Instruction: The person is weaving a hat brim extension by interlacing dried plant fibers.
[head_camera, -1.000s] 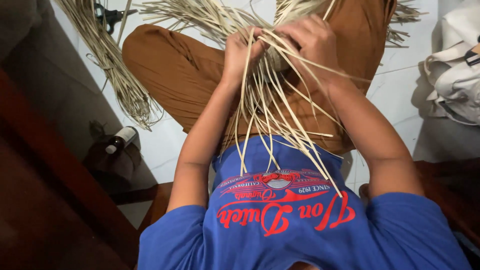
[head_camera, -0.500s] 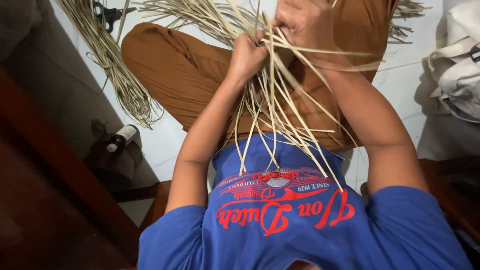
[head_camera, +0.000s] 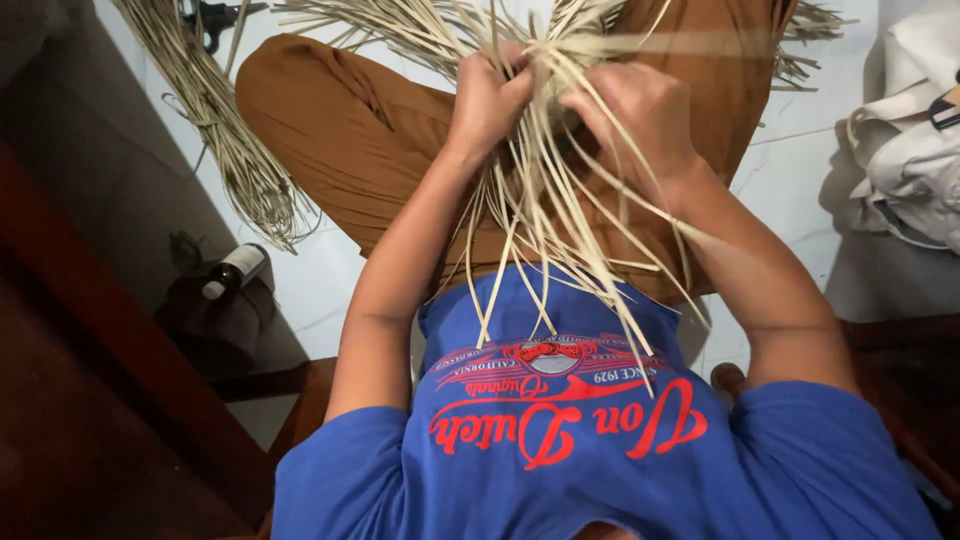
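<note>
Both the left hand (head_camera: 487, 100) and right hand (head_camera: 632, 112) clench pale, flat, springy straw strips (head_camera: 540, 215) fanning downward

Pale flat reed strips (head_camera: 545, 200), bunched at upper centre of frame. Loose ends fanning downward, tips splayed over lap.
</note>
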